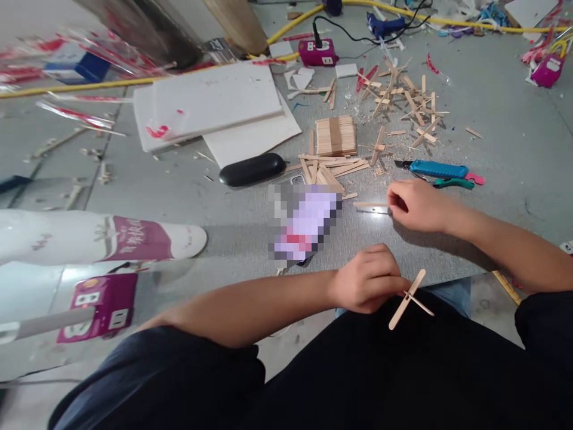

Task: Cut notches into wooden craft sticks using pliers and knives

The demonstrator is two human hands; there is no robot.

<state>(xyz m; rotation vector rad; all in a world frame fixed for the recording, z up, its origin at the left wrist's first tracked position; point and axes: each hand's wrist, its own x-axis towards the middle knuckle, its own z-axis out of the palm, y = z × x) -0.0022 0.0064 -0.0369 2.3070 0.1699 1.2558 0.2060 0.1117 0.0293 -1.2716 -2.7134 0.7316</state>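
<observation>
My left hand (369, 279) is closed in a pinch on a small cross of wooden craft sticks (408, 298), held above my lap, just off the table's near edge. Farther forward, my right hand (414, 205) is low over the table with its fingers curled together. At its fingertips is a thin flat strip (371, 207), wood-coloured along the top with a bright shiny side; its exact kind is unclear. Beyond that hand lie a blue utility knife (439, 169) and a green-handled tool (454, 183). Loose craft sticks (331, 170) are scattered near a banded bundle of sticks (335, 136).
A pixelated phone-like object (307, 224) lies left of my hands, near a black case (253, 169). White boards (210, 101) lie behind it. Crossed sticks (412, 98), a blue glue gun (385, 25) and purple power strips (317, 52) sit farther back. A white bottle-shaped object (138, 237) is left.
</observation>
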